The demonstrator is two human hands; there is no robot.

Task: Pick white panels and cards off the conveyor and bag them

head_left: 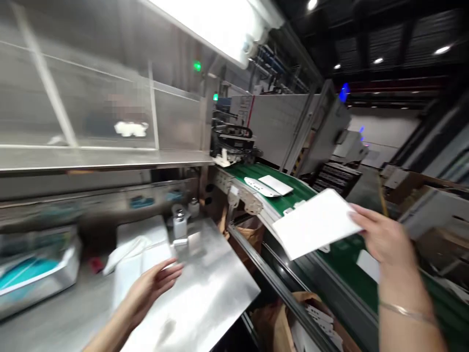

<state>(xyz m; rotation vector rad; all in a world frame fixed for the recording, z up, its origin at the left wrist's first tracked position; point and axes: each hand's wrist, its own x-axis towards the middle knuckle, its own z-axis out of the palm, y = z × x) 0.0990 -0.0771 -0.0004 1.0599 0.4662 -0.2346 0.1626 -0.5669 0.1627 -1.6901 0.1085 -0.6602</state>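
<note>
Fingers [359, 219] of your right hand [390, 239] pinch the right edge of a white sheet [317, 222], holding it tilted above the green conveyor belt [342, 266]. Your left hand [150, 288] reaches over the metal table [220, 288], its fingers extended and slightly parted; you cannot tell whether they touch the white sheets below. A white cloth [128, 248] lies on those, left of a small bottle [180, 225]. At far left stands a bin [69, 266] with teal material [27, 274]. Farther along the belt lie flat white pieces [276, 185]; a brown paper bag [284, 325] sits near, beneath the rail [271, 278].
</note>
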